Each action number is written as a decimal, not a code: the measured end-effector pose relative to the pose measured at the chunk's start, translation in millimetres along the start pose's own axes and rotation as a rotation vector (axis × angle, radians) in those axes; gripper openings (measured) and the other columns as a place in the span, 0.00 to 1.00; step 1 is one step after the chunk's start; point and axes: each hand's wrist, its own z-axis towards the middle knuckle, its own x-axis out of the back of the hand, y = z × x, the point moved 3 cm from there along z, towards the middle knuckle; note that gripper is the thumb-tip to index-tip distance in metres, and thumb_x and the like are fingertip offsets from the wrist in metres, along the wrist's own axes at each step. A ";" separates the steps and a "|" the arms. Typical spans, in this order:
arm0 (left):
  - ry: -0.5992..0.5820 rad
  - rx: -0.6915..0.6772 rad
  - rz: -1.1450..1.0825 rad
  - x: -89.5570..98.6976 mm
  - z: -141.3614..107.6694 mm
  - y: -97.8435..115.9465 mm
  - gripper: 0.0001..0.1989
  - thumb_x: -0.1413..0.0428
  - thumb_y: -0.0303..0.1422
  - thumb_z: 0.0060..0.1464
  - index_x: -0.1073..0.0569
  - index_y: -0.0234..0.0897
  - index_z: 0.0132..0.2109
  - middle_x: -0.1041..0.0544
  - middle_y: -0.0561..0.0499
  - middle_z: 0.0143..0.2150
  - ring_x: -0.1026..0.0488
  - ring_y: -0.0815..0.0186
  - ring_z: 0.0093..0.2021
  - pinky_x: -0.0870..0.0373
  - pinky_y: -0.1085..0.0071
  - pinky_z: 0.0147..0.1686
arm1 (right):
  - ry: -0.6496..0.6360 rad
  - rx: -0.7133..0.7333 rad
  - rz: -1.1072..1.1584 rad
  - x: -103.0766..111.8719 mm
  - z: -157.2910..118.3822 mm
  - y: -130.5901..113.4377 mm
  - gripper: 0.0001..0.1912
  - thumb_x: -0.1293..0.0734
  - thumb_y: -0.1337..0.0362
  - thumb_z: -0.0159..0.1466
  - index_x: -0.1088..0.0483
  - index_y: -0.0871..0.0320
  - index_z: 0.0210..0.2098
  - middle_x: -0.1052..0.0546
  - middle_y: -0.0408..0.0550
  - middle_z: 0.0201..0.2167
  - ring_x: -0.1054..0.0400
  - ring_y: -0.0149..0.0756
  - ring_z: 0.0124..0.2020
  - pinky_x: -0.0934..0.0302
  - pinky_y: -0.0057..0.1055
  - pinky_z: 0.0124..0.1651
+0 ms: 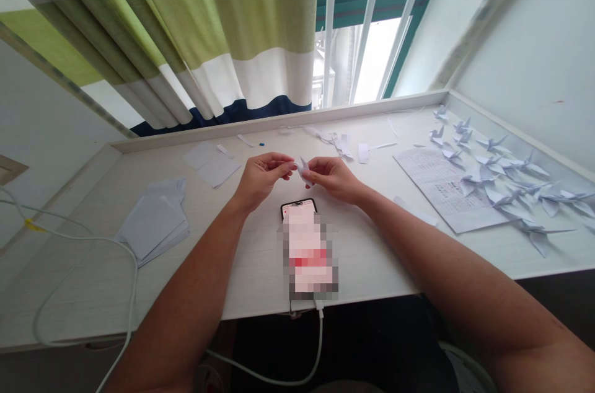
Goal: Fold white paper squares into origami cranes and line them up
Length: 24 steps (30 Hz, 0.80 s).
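A small white folded paper crane [304,171] is held up between my two hands, above the middle of the table. My right hand [333,177] is closed on its body, thumb on top. My left hand [263,179] pinches at a thin white tip on the crane's left side, thumb against forefinger. Part of the folded paper is hidden behind the fingers. Just below the hands a phone [304,238] lies on the table with its screen lit and blurred, a white cable plugged into its near end.
Many finished paper cranes [506,163] crowd the right side, some on a printed sheet [430,185]. A stack of white paper [155,225] lies at left, with loose sheets [211,163] behind it. Paper scraps [341,146] lie at the back. A white cable [132,294] loops over the left edge.
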 end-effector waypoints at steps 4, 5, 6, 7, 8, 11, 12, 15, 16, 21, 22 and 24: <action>-0.006 -0.020 -0.003 -0.3 1.4 -2.0 0.16 0.25 0.42 0.44 0.16 0.37 0.36 0.17 0.48 0.31 0.22 0.65 0.31 0.23 0.65 0.37 | -0.004 -0.008 0.009 -0.8 -0.4 -1.9 0.22 0.20 0.46 0.58 0.23 0.58 0.33 0.24 0.42 0.28 0.29 0.31 0.31 0.27 0.34 0.40; -0.005 -0.036 -0.001 -0.6 1.9 -2.1 0.16 0.25 0.42 0.44 0.17 0.37 0.35 0.17 0.48 0.31 0.23 0.65 0.31 0.23 0.65 0.37 | -0.008 -0.008 0.011 -1.0 -0.4 -2.5 0.22 0.20 0.46 0.58 0.23 0.58 0.33 0.24 0.42 0.28 0.29 0.31 0.31 0.28 0.34 0.40; -0.003 -0.052 0.001 -0.9 2.3 -2.1 0.16 0.25 0.43 0.45 0.17 0.37 0.35 0.17 0.48 0.31 0.23 0.65 0.31 0.23 0.65 0.38 | -0.009 -0.008 0.014 -1.2 -0.4 -3.1 0.22 0.20 0.46 0.58 0.23 0.58 0.33 0.24 0.42 0.28 0.29 0.31 0.30 0.28 0.34 0.40; -0.001 -0.067 0.005 -1.2 2.7 -2.2 0.16 0.25 0.43 0.45 0.17 0.37 0.35 0.18 0.49 0.31 0.23 0.65 0.32 0.23 0.64 0.39 | -0.008 -0.006 0.016 -1.3 -0.3 -3.6 0.22 0.20 0.46 0.57 0.23 0.58 0.33 0.25 0.42 0.28 0.30 0.31 0.30 0.28 0.34 0.40; 0.001 -0.081 0.011 -1.4 3.0 -2.4 0.16 0.26 0.43 0.45 0.17 0.37 0.35 0.18 0.49 0.31 0.22 0.65 0.32 0.23 0.64 0.39 | -0.005 -0.003 0.019 -1.3 -0.2 -4.0 0.22 0.20 0.46 0.57 0.23 0.58 0.33 0.25 0.42 0.28 0.30 0.31 0.30 0.27 0.34 0.40; 0.012 -0.114 0.027 -1.3 3.6 -3.2 0.17 0.26 0.44 0.45 0.18 0.37 0.35 0.18 0.49 0.31 0.22 0.65 0.33 0.23 0.63 0.41 | 0.005 0.005 0.028 -1.3 0.3 -4.3 0.22 0.20 0.45 0.57 0.23 0.58 0.33 0.26 0.41 0.27 0.31 0.31 0.30 0.27 0.35 0.40; 0.014 -0.120 0.030 -1.1 3.6 -3.4 0.17 0.26 0.44 0.45 0.18 0.37 0.35 0.18 0.49 0.31 0.22 0.65 0.34 0.23 0.63 0.41 | 0.005 0.006 0.030 -1.3 0.4 -4.3 0.23 0.20 0.45 0.57 0.23 0.58 0.33 0.26 0.41 0.27 0.31 0.31 0.30 0.26 0.35 0.40; 0.008 -0.116 0.036 -1.1 2.6 -3.1 0.17 0.27 0.44 0.46 0.18 0.37 0.36 0.18 0.49 0.31 0.21 0.64 0.34 0.22 0.63 0.42 | 0.005 0.011 0.031 -1.6 0.4 -4.4 0.22 0.20 0.45 0.57 0.23 0.58 0.33 0.26 0.41 0.27 0.31 0.31 0.30 0.26 0.35 0.40; 0.004 -0.109 0.039 -1.4 1.8 -2.6 0.17 0.27 0.44 0.46 0.18 0.37 0.36 0.18 0.49 0.31 0.21 0.64 0.34 0.22 0.63 0.42 | 0.007 0.013 0.031 -1.5 0.4 -4.5 0.22 0.20 0.45 0.57 0.23 0.58 0.33 0.26 0.41 0.27 0.31 0.31 0.30 0.26 0.35 0.40; 0.013 -0.068 0.034 -3.9 -2.5 0.3 0.17 0.26 0.42 0.45 0.17 0.36 0.36 0.16 0.47 0.36 0.20 0.63 0.37 0.22 0.62 0.44 | 0.004 0.020 0.024 -0.9 0.7 -4.9 0.22 0.20 0.46 0.58 0.23 0.58 0.33 0.25 0.42 0.28 0.29 0.31 0.30 0.28 0.34 0.40; 0.018 -0.061 0.033 -4.3 -2.9 0.3 0.17 0.25 0.42 0.44 0.17 0.36 0.36 0.16 0.47 0.36 0.20 0.63 0.37 0.22 0.62 0.44 | 0.003 0.022 0.023 -0.7 0.8 -4.8 0.22 0.20 0.46 0.58 0.23 0.58 0.33 0.25 0.42 0.28 0.29 0.31 0.30 0.28 0.34 0.39; 0.031 -0.052 0.028 -4.8 -2.7 -0.5 0.17 0.25 0.41 0.43 0.17 0.36 0.36 0.16 0.47 0.34 0.21 0.64 0.36 0.22 0.63 0.43 | 0.000 0.023 0.023 -0.6 0.8 -4.5 0.21 0.20 0.46 0.58 0.23 0.58 0.33 0.25 0.42 0.28 0.29 0.31 0.30 0.28 0.34 0.39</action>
